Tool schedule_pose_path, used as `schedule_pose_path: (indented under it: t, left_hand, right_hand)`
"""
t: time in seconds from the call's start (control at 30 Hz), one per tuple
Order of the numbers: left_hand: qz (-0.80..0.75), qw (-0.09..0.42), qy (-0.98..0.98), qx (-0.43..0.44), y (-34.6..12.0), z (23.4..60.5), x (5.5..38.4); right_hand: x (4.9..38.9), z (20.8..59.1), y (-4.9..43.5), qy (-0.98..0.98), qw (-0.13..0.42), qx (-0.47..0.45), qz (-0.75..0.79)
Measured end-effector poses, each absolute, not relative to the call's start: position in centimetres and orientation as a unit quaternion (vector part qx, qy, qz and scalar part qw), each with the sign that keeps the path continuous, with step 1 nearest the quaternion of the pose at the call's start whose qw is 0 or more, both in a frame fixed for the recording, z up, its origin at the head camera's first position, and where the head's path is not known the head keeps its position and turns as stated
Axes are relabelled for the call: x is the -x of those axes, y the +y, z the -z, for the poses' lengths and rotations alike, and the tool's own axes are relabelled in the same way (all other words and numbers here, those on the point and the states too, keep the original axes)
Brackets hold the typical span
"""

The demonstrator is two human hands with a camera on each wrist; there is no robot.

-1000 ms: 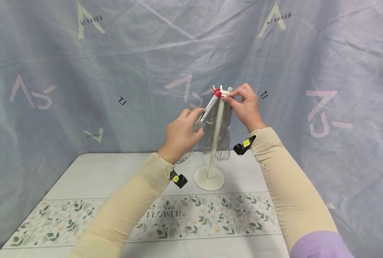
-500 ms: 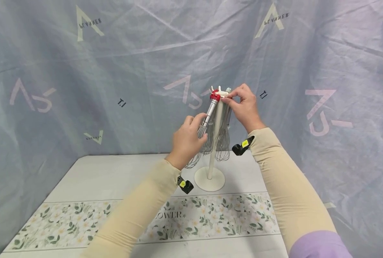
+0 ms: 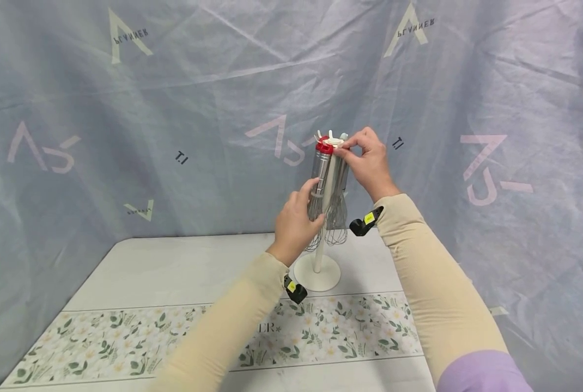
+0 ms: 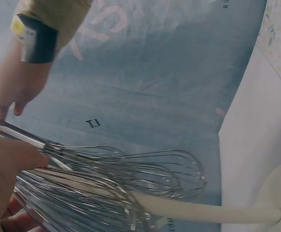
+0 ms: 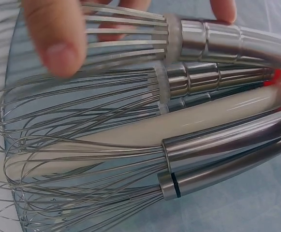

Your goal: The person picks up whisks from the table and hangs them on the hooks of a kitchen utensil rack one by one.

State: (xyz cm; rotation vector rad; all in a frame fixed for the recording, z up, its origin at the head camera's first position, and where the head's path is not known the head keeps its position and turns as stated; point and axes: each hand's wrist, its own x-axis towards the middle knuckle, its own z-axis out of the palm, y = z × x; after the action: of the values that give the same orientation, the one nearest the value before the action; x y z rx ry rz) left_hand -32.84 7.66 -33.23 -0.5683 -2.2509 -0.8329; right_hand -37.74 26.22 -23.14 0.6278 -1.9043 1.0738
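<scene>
A white whisk stand point(image 3: 317, 275) carries several metal whisks point(image 3: 337, 218) hanging from its hooked top. One whisk point(image 5: 213, 41) with a red end hangs nearly upright on the stand's near left side. Around this whisk is my left hand point(image 3: 295, 224), fingers loosely spread, one fingertip touching the lower handle. Its thumb point(image 5: 63, 43) stands in front of the wires and other fingers behind them. At the stand's top, my right hand point(image 3: 370, 161) pinches the white hook ring between thumb and index finger. The pinch spot itself is partly covered by the fingers.
The stand's round base rests on a white table point(image 3: 174, 272) with a flower-printed band point(image 3: 125, 337) across its front. Grey-blue printed cloth point(image 3: 213, 109) hangs behind and at both sides. More whisk handles point(image 5: 227, 140) hang close beside the pole point(image 5: 213, 111).
The red-ended whisk has swung from a left slant to nearly upright against the stand. My left hand has moved right along with it; my right hand stays at the top.
</scene>
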Motion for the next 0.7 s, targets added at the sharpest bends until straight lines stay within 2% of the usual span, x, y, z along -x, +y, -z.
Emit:
schedule_pose_path:
  t: [0.5, 0.7]
  left_hand:
    - [0.330, 0.330, -0.863, 0.192, 8.4, 36.4, 33.2]
    - [0.334, 0.292, -0.877, 0.185, 8.3, 36.9, 33.0]
  right_hand:
    - [37.4, 23.0, 26.0, -0.768, 0.427, -0.245, -0.410]
    - [37.2, 22.7, 26.5, -0.784, 0.414, -0.242, -0.394]
